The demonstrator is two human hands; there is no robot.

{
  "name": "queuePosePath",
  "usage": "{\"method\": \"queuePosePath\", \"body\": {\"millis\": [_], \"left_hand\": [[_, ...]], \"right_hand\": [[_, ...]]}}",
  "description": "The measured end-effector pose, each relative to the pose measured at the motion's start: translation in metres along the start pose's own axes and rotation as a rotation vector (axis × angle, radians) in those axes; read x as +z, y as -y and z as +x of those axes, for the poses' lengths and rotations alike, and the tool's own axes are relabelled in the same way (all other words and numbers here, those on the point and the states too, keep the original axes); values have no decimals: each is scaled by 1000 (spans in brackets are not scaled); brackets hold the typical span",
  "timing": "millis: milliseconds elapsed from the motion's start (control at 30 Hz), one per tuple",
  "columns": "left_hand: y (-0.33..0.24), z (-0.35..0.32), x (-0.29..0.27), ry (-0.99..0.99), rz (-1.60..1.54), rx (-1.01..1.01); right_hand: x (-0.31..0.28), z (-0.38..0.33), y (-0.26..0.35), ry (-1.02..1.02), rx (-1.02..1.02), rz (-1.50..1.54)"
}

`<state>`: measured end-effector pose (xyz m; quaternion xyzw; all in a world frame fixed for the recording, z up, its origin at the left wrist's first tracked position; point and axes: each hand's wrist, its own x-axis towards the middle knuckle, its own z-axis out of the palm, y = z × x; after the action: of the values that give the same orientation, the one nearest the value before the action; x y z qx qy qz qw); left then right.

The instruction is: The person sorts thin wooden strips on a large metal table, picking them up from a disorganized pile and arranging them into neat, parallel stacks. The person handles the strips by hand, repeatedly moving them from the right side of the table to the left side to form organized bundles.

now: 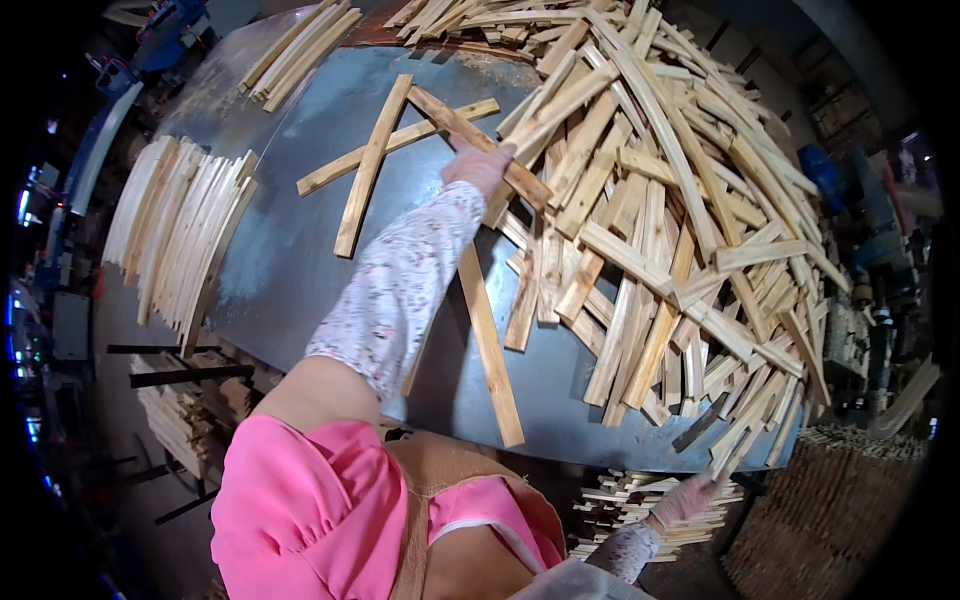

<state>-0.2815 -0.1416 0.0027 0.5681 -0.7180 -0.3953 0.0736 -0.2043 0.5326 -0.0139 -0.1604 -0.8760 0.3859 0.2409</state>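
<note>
My left hand (478,167) is closed around a wooden strip (525,182) that slants over the metal table, its lower end against the big heap. Beside it two more strips lie crossed, one pale strip (372,170) on top of a longer strip (335,172). Another loose strip (488,350) points toward my body, partly beneath my left forearm. Low on the right, my right hand (685,502) is at the table's near edge, by the ends of strips (745,435) jutting from the heap. Its fingers are blurred, and whether they grip a strip is unclear.
A tangled heap of wooden strips (640,210) covers the right and far side of the metal table (285,265). Neat rows of strips (185,215) line the left edge, with a small bundle (300,50) farther back. Stacked strips (640,505) stand below the near edge.
</note>
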Motion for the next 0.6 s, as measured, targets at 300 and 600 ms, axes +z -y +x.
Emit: {"method": "queuePosePath", "body": {"millis": [300,600], "left_hand": [[137,-70,-54,111,-390,422],[195,53,-193,466,-181,558]], "right_hand": [[185,-269,375,1111,-368,22],[329,-330,504,949,-446,137]]}}
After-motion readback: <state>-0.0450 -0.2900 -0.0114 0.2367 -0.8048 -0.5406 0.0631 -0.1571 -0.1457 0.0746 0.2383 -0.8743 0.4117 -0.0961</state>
